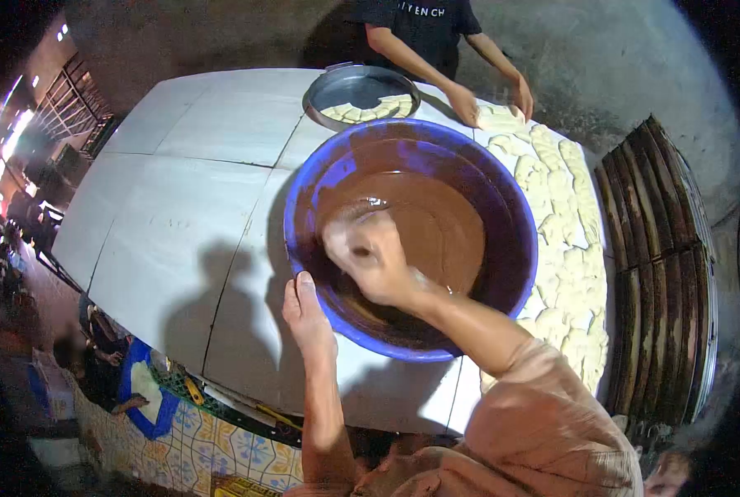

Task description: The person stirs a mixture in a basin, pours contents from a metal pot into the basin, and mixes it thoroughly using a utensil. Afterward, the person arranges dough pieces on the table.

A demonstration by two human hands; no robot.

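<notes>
A large blue basin (529, 286) stands on the white table and holds brown liquid (444, 224). My left hand (310, 319) grips the basin's near left rim, thumb up along the edge. Over the left part of the liquid, inside the basin, is my right hand (374, 257). Its fingers are curled and smeared by motion; a pale blur beside them hides what they hold. Brown liquid coats the basin's inner wall.
Pale dough pieces (568, 273) cover the table's right side. A co-worker's hands (467, 108) touch dough at the far edge. A round pan (312, 103) with cut pieces lies behind the basin. Stacked dark trays (660, 282) stand right. Another person (96, 373) sits lower left.
</notes>
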